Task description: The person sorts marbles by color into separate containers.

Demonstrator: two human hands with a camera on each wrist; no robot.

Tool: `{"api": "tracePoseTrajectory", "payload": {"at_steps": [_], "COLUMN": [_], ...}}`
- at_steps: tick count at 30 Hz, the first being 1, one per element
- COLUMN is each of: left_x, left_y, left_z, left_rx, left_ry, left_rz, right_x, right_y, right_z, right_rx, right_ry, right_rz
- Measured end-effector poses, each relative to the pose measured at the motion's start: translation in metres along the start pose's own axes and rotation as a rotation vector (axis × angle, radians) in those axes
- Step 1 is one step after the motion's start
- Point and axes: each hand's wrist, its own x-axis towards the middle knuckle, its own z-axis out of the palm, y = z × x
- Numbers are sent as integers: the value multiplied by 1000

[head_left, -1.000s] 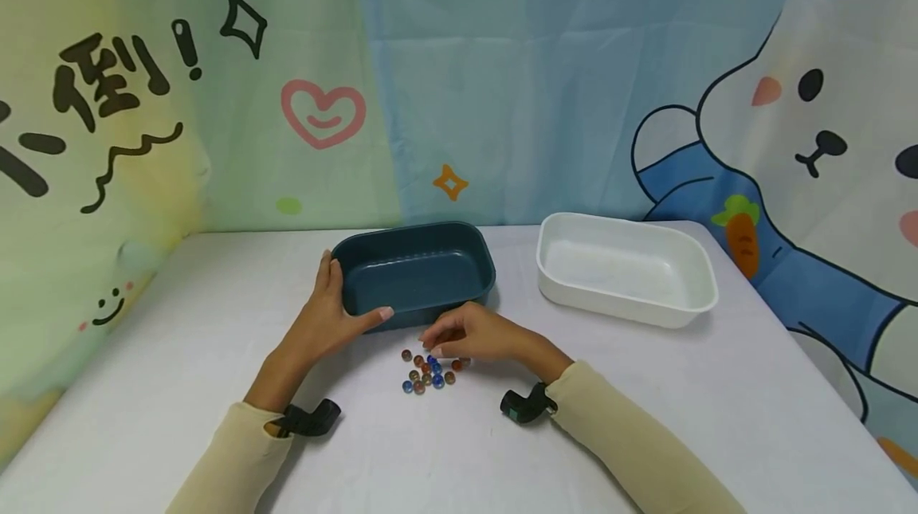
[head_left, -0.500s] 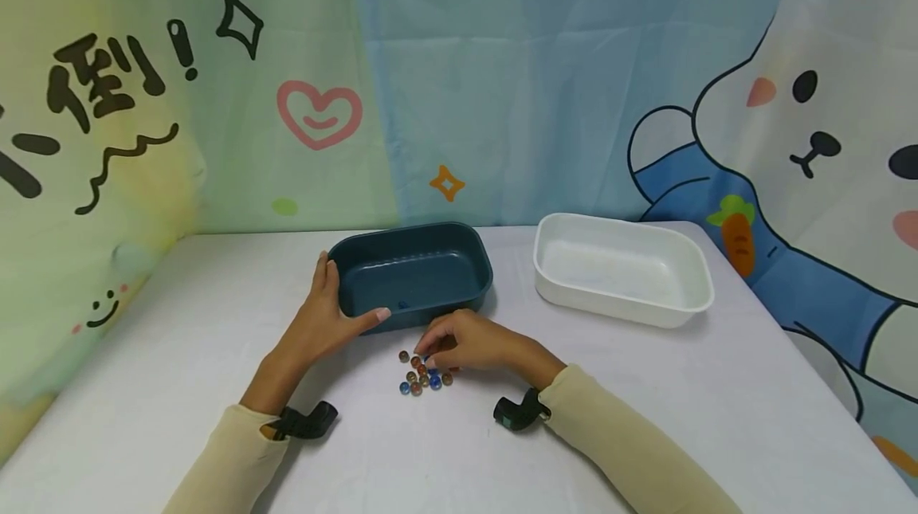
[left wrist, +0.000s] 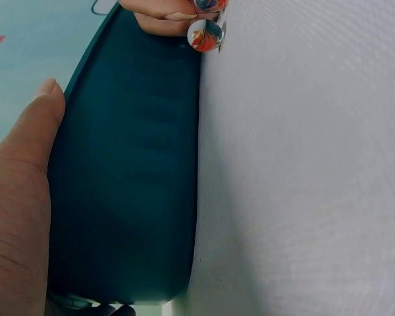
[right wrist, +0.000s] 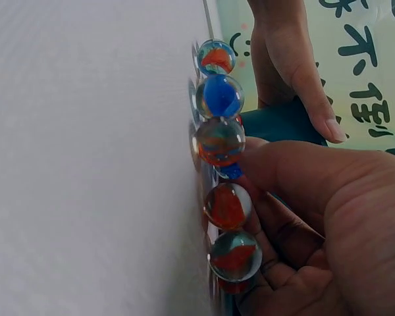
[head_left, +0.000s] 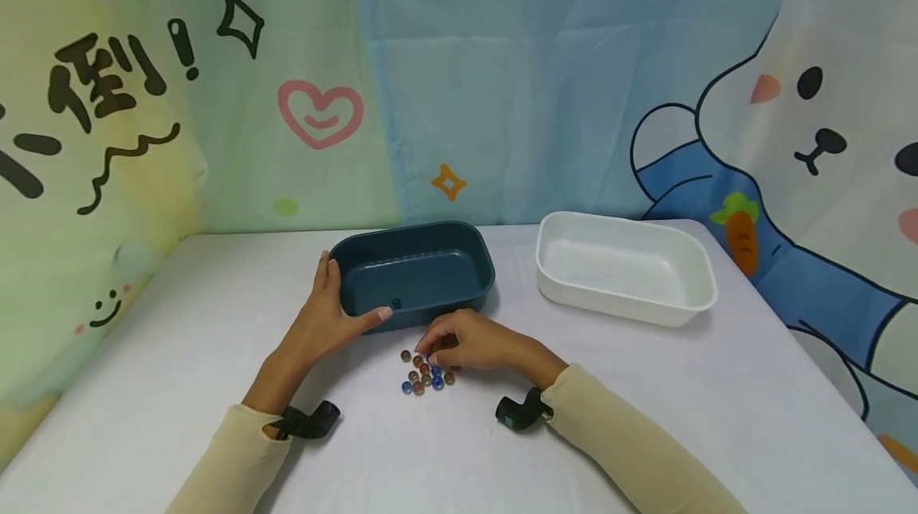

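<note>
A pile of several glass marbles, some blue and some reddish-brown, lies on the table in front of a dark teal rectangular tub. My right hand reaches into the pile from the right. In the right wrist view its thumb and finger pinch a blue marble, partly hidden behind nearer marbles. My left hand rests against the tub's left front corner, fingers along the side and thumb straight at the front rim. One small dark marble sits inside the tub near the front wall.
A white rectangular tub stands to the right of the teal one. Both are on a white-covered table. A printed cloth backdrop hangs behind the table's far edge.
A marble has appeared inside the teal tub and shifted slightly left. My right hand has dropped back a little from the tub's front into the pile. The left hand keeps its place.
</note>
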Motion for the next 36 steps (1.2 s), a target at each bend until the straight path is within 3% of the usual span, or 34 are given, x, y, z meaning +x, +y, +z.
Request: {"api": "tracePoseTrajectory", "payload": {"at_steps": [23,36], "left_x": [0,-1], "left_y": [0,0], "left_z": [0,0], "left_rx": [-2,4], "left_ry": [6,7], "left_rz": [4,5], "right_x": [0,-1], "right_y": [-3,-10], "right_z": [-2,-6], "right_rx": [-60,40], "right_ry": [0,-1], "right_rz": [-32,1]}}
